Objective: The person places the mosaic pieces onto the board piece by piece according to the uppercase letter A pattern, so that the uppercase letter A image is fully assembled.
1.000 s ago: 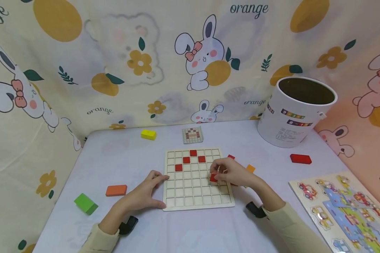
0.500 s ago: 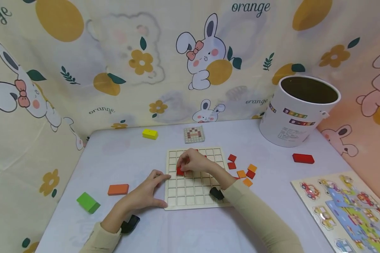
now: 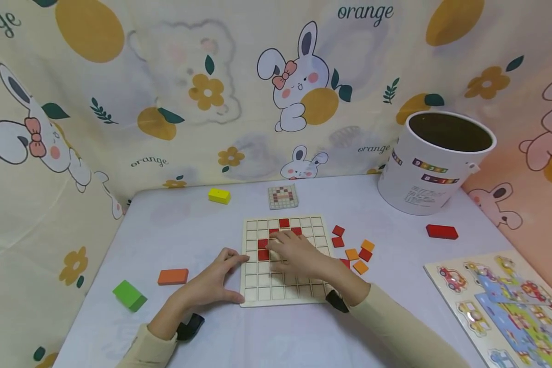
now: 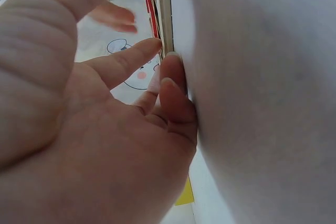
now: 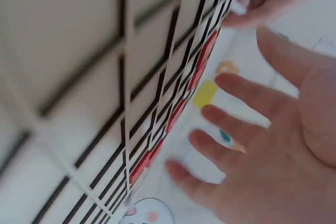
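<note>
A pale wooden grid board (image 3: 253,281) lies on the white-covered table. Several red square tiles sit in its cells, among them a lower-left tile (image 3: 263,255) and a top tile (image 3: 283,223). My left hand (image 3: 211,280) rests against the board's left edge, thumb at the near corner and index fingertip farther up. Over the board's middle, my right hand (image 3: 303,255) holds nothing; its fingers (image 5: 247,90) are extended and spread beside the red tiles in the right wrist view. That hand partly covers the grid and the tiles near its fingertips.
Loose red and orange tiles (image 3: 351,254) lie right of the board. A small pattern card (image 3: 282,196) is behind it. Around stand yellow (image 3: 219,196), green (image 3: 130,295), orange (image 3: 173,277) and red (image 3: 442,232) blocks, a white bucket (image 3: 414,189) and a picture puzzle (image 3: 446,281).
My right hand carried a red tile from the board's right side to the left column, let it go below another red tile, and drew back slightly rightward. My left hand stayed at the edge.
</note>
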`<state>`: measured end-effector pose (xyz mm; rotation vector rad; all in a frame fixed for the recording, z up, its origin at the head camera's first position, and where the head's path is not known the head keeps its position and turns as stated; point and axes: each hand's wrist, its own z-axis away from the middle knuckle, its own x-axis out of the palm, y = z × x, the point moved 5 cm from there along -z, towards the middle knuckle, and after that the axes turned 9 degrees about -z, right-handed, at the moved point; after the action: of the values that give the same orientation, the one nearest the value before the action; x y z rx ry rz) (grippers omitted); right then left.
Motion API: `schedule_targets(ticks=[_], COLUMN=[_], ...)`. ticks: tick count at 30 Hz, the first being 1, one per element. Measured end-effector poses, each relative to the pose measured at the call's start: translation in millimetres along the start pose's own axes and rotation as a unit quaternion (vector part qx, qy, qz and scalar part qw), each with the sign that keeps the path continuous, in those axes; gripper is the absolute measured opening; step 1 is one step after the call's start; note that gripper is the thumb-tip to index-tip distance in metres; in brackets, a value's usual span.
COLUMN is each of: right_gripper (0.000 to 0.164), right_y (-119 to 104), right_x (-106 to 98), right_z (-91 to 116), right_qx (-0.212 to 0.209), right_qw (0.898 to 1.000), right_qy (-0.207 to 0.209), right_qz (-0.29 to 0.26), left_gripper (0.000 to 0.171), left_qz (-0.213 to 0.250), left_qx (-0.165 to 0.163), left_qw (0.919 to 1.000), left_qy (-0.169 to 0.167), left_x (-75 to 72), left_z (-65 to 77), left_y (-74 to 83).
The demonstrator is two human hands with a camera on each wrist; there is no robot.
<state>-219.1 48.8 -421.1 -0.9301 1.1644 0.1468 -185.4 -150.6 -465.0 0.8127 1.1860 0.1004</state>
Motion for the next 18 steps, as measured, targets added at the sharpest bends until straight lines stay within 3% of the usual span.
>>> schedule_targets(ticks=[2,4,9,14,18], right_gripper=[0.060,0.068,0.073,0.072,0.064], right_y=[-4.7,-7.8,-11.5,-0.5,34.2], right_x=[7.7,15.3,23.5,10.9,-22.1], right_z=[11.9,20.7,28.9,37.4,58.0], right_qx=[0.000,0.005,0.014,0.016,0.045], right_qw=[0.998,0.996,0.995,0.999,0.996], right_qy=[-0.034,-0.064,-0.088,-0.050,0.008], right_qz=[0.047,0.060,0.042,0.000,-0.072], left_gripper=[0.090,0.090,0.090,0.090,0.091], left_qz=[0.001,0.002,-0.004,-0.008,-0.008], left_qx=[-0.003,-0.005,-0.006,-0.007,-0.014], left_qw=[1.0000,1.0000,1.0000,0.9999,0.9999], left_qy=[0.000,0.000,0.001,0.003,0.005], left_x=[0.2,0.2,0.6,1.6,2.2], left_z=[0.6,1.2,0.7,-1.6,-2.4], left_y=[0.2,0.3,0.8,0.8,0.8])
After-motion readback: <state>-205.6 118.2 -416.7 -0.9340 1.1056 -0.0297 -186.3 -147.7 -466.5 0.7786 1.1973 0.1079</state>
